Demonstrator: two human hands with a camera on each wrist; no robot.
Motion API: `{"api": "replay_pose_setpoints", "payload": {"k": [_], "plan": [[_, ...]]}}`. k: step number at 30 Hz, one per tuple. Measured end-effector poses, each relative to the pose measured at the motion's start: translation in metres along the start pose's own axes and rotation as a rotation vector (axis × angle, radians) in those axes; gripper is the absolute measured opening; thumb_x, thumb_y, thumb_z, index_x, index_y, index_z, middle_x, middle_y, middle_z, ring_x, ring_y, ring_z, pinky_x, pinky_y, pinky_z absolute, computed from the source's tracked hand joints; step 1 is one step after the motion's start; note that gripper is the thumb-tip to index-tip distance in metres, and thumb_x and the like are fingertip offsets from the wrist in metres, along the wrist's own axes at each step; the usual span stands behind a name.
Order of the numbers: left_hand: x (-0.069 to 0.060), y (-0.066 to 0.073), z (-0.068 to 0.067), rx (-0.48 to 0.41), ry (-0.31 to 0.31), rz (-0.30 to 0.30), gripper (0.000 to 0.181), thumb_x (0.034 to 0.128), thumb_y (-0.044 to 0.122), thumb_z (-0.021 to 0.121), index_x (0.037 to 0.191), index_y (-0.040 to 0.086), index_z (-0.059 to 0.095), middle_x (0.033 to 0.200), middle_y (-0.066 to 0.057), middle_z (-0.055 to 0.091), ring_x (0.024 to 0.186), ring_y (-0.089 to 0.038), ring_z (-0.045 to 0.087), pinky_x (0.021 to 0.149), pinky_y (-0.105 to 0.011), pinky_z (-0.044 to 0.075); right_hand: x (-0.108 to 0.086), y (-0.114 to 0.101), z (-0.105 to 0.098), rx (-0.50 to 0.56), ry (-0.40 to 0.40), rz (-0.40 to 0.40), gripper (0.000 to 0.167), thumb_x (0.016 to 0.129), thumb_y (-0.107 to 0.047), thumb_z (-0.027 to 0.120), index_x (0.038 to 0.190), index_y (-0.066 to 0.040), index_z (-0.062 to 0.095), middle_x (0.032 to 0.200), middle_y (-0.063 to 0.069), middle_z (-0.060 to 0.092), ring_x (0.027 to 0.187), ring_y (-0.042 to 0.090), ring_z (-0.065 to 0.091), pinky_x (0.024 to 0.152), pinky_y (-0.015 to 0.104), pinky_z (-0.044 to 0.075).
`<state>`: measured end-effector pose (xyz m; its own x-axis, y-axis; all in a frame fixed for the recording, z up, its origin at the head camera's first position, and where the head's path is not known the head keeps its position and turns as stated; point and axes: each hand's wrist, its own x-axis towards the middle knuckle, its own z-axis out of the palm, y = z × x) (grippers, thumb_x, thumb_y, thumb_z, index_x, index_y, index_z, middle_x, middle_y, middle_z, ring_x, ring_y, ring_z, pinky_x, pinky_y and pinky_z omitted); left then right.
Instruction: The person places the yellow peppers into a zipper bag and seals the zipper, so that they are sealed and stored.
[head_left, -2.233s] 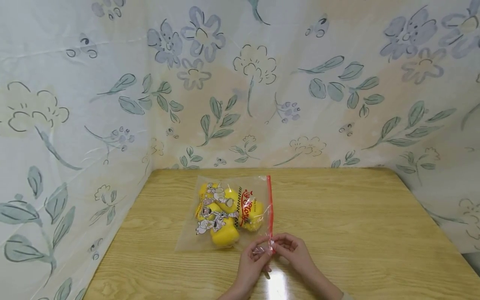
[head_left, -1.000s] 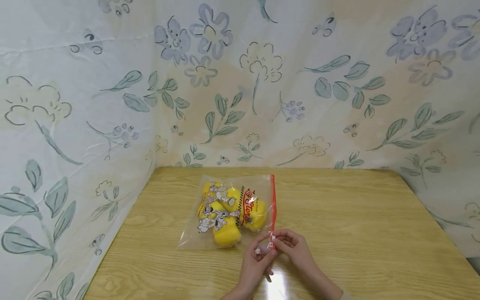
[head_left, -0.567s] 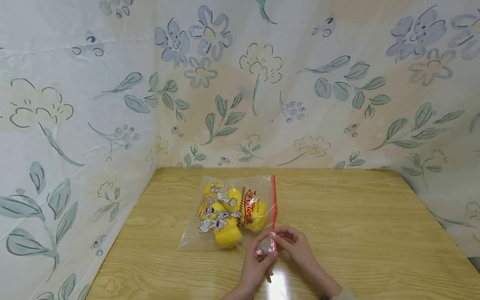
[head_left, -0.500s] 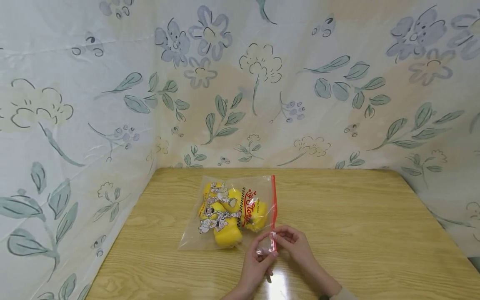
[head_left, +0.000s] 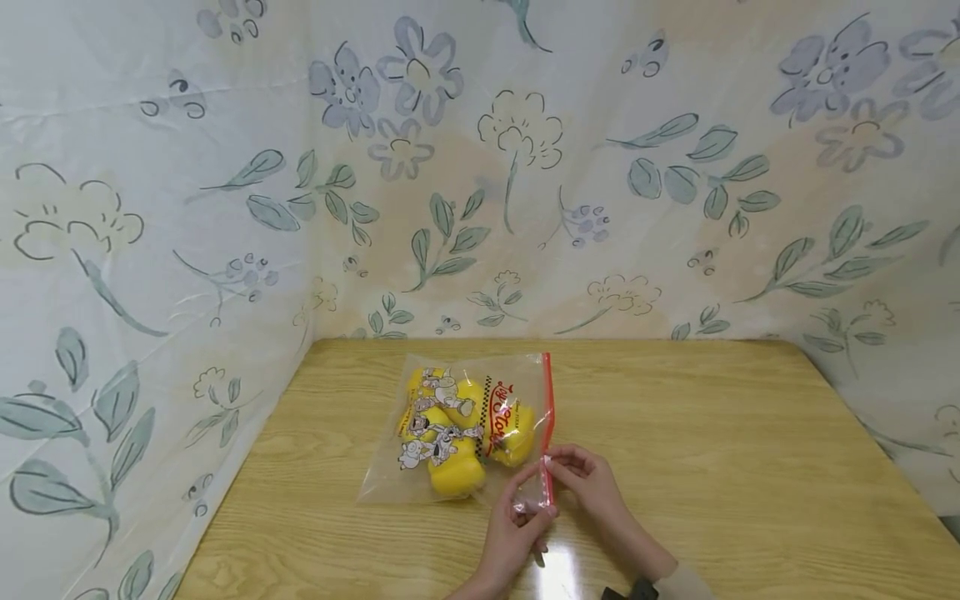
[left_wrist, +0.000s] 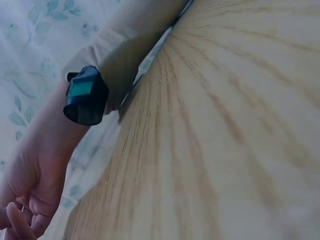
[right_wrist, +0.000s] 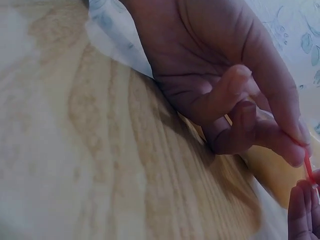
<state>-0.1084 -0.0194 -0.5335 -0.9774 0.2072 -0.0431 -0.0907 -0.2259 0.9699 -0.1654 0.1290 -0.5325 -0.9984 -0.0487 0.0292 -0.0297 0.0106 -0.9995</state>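
Observation:
A clear zip bag [head_left: 521, 367] with a red closure strip and cartoon print lies flat on the table. Inside are several yellow, lobed pieces that look like bell peppers [head_left: 457, 477]. My left hand [head_left: 507, 533] pinches the bag's near corner at the lower end of the red strip. A little farther up, my right hand [head_left: 592, 483] pinches the same strip between thumb and index finger. The right wrist view shows that pinch close up, with the red strip [right_wrist: 308, 162] at the fingertips and the other fingers loosely curled.
The wooden table [head_left: 712, 450] extends on both sides of the bag. Floral cloth [head_left: 525, 208] hangs behind it and along the sides. In the left wrist view, a forearm wears a dark device [left_wrist: 86, 102] below a pale sleeve.
My right hand has slid a short way up the red strip, away from my left hand, which stays at the corner. More strip shows between them. The bag stays flat.

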Motion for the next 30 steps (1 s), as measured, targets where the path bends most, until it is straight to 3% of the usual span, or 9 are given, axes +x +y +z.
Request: {"api": "replay_pose_setpoints", "payload": {"k": [3,7,17,25,30], "plan": [[0.001,-0.001,0.000,0.013,0.003,0.006,0.061,0.0825,0.008,0.068,0.137,0.018,0.042,0.080,-0.017,0.064,0.044,-0.005,0.048,0.039,-0.018,0.043,0.003,-0.001,0.000,-0.012,0.014,0.016,0.025,0.081,-0.007,0.069,0.102,0.006,0.064,0.091,0.013,0.067,0.080,0.009,0.063,0.075,0.020,0.052],[0.001,-0.001,0.000,0.008,0.004,-0.002,0.061,0.0822,0.007,0.068,0.137,0.018,0.043,0.084,-0.023,0.064,0.044,-0.006,0.049,0.039,-0.018,0.043,0.006,-0.002,0.001,-0.039,0.036,0.030,0.022,0.082,-0.007,0.069,0.101,0.004,0.065,0.090,0.011,0.066,0.079,0.009,0.062,0.073,0.019,0.051],[0.001,-0.001,-0.001,-0.006,0.024,-0.018,0.060,0.0814,0.005,0.069,0.135,0.017,0.045,0.084,-0.016,0.067,0.051,-0.006,0.052,0.042,-0.017,0.043,0.015,-0.003,0.007,-0.036,0.055,0.014,0.023,0.083,-0.005,0.067,0.104,0.005,0.064,0.093,0.014,0.066,0.080,0.007,0.062,0.072,0.018,0.051],[0.001,-0.001,-0.002,0.003,0.018,-0.011,0.060,0.0810,0.004,0.068,0.135,0.015,0.045,0.086,-0.022,0.066,0.055,-0.006,0.054,0.045,-0.017,0.045,0.021,-0.004,0.009,-0.014,0.073,0.015,0.021,0.082,-0.002,0.067,0.101,0.007,0.064,0.089,0.014,0.066,0.077,0.007,0.061,0.072,0.018,0.051],[0.001,0.001,0.000,0.014,0.028,-0.028,0.059,0.0801,0.003,0.068,0.134,0.014,0.046,0.086,-0.017,0.068,0.058,-0.006,0.055,0.047,-0.016,0.046,0.024,-0.004,0.010,-0.026,0.082,0.003,0.021,0.083,-0.003,0.066,0.102,0.008,0.063,0.088,0.011,0.066,0.077,0.006,0.061,0.071,0.017,0.051]]}}
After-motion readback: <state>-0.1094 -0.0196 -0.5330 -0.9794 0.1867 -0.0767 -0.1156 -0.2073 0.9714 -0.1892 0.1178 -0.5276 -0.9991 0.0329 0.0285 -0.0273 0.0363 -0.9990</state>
